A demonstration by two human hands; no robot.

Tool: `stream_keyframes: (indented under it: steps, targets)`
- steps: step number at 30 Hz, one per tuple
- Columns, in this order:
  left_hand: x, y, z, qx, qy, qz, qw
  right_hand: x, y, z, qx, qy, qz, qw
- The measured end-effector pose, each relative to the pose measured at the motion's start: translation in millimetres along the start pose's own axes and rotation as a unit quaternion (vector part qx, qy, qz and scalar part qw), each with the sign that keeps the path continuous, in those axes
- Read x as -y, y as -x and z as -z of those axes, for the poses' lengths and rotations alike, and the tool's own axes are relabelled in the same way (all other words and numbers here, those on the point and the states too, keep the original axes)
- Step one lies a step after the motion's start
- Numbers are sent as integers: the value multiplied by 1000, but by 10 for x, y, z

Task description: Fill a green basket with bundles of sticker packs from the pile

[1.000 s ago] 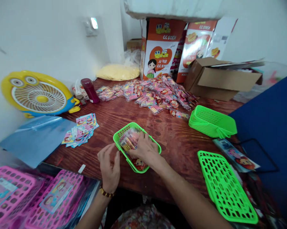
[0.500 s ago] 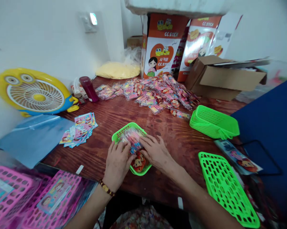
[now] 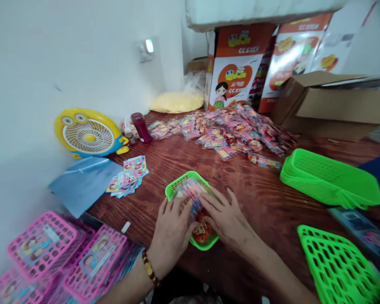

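Observation:
A small green plastic basket sits on the table in front of me. In it lies a clear packet with pink and blue pieces inside and a red-haired cartoon face at its near end. My left hand rests over the basket's left side, fingers bent loosely across the packet and thumb stretched toward the cartoon face. From the right, my right hand lies over the packet with its fingers spread. Both hands press on the packet from above, and neither is closed around it. The fingers partly hide the packet's middle.
Many similar packets are heaped at the back. Nested green baskets and a green perforated piece lie right. Printed cards, a blue sheet and a yellow fan are left. Pink baskets fill the lower left.
The view has swung to the left, so the whole scene sits further right and slightly lower. Both hands stay on the packet in the green basket, with only slight finger movement.

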State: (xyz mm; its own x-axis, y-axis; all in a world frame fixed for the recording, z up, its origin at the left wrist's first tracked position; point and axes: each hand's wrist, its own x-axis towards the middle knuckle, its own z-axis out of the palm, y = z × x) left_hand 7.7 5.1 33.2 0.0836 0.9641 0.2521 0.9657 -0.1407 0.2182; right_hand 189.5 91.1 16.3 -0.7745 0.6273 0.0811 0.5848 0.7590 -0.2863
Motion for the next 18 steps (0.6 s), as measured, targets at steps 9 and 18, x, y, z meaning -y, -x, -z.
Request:
stream_keyframes:
  steps: [9,18]
  targets:
    - [148,68,-256,46,-4,-136,990,-219,-33,216,25,-177,14,984]
    - [260,145,-688,-68,-139,-94,983,-1956,-850,152,-127,-29,-339,932]
